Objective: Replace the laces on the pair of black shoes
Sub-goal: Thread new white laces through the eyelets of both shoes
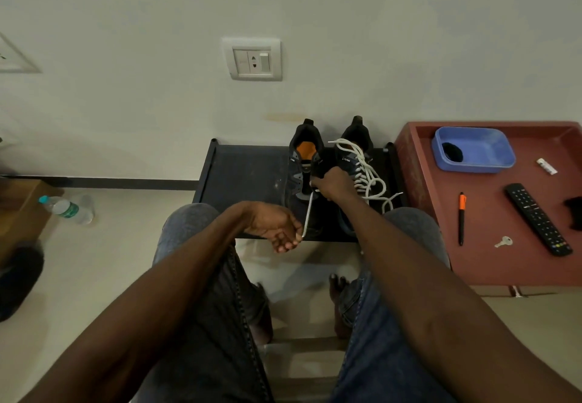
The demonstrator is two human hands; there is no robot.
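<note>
Two black shoes stand side by side on a low black rack (242, 169). The left shoe (300, 166) shows an orange insole and carries no lacing that I can see. The right shoe (356, 163) is laced with a white lace (367, 169) whose loose ends loop over its toe. My right hand (330, 183) grips the tongue of the left shoe. A short stretch of white lace (308, 213) runs from that hand down to my left hand (277, 226), which pinches its lower end at the fingertips, palm up.
A reddish-brown table (491, 264) at the right holds a blue tub (474, 149), a pen (461, 217), a remote (538, 218), a key (504, 241) and a small white tube (547, 166). A water bottle (67, 209) lies on the floor at left. My knees frame the rack's front edge.
</note>
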